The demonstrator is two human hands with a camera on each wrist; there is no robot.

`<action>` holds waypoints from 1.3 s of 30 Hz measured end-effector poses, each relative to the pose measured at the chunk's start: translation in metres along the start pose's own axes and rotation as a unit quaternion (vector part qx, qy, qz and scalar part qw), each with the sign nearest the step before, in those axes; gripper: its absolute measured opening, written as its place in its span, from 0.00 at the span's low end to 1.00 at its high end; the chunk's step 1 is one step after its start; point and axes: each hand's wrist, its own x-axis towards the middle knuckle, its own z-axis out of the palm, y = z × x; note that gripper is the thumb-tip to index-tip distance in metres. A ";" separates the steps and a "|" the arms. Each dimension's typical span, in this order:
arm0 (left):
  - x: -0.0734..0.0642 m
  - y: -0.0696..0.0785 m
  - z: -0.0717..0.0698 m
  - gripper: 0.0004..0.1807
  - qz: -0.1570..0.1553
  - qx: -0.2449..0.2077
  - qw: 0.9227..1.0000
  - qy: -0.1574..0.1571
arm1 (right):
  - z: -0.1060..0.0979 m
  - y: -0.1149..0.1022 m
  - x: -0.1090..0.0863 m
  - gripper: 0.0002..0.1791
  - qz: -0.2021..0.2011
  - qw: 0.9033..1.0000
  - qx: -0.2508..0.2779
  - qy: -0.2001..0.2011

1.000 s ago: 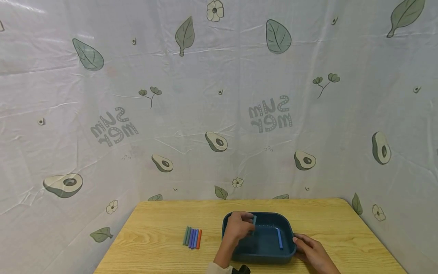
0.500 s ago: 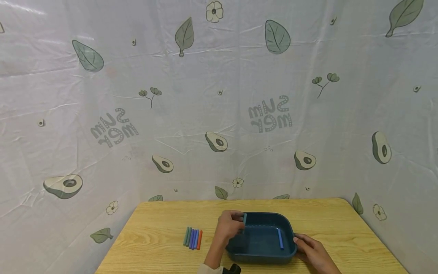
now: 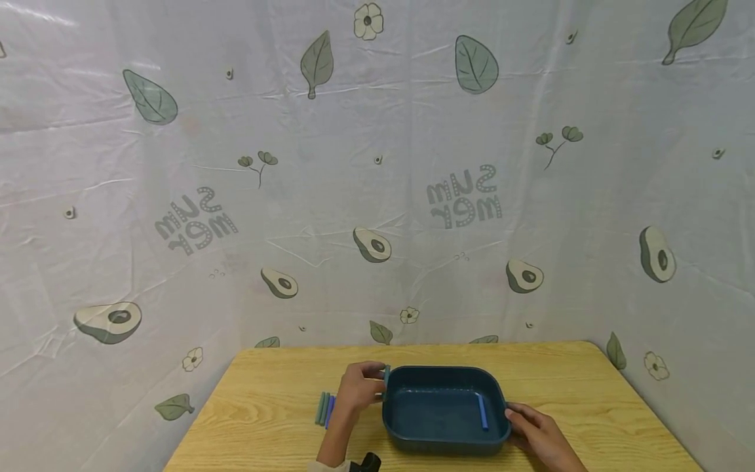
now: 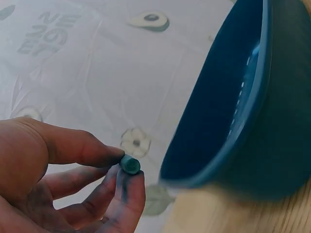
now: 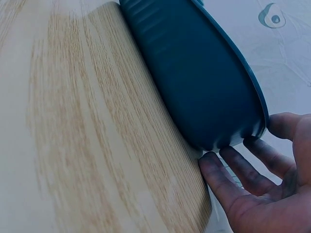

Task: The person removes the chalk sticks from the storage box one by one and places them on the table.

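My left hand (image 3: 356, 388) pinches a green chalk stick (image 4: 130, 165) between thumb and fingertips, just outside the left end of a dark blue rectangular basin (image 3: 448, 442). In the left wrist view the chalk's round end faces the camera, apart from the basin's wall. My right hand (image 3: 538, 429) holds the basin's right end, thumb at the rim and fingertips (image 5: 212, 160) against the outer wall. Inside the basin, toward its right side, lies a blue chalk stick (image 3: 482, 412). Left of the basin, green chalk sticks (image 3: 322, 408) lie side by side, partly covered by my left forearm.
A blue-violet chalk stick (image 3: 331, 410) shows beside the green ones, with the rest of the row hidden behind the forearm. The wooden table (image 3: 265, 406) ends at a pale printed sheet (image 3: 330, 196) hanging behind it and at both sides.
My left hand has moved left with the green chalk, from over the basin to outside its left end, now covering part of the row. The right hand has kept its hold.
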 end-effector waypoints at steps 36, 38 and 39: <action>-0.007 -0.057 -0.112 0.27 -0.069 0.019 0.995 0.068 | -0.002 0.001 0.001 0.34 -0.001 1.000 0.012 -0.010; -0.007 -0.061 -0.115 0.27 -0.075 0.021 0.994 0.071 | -0.002 0.001 0.001 0.34 0.001 1.000 0.013 -0.012; -0.008 -0.063 -0.117 0.27 -0.078 0.021 0.994 0.071 | -0.002 0.002 0.001 0.34 0.002 1.000 0.015 -0.013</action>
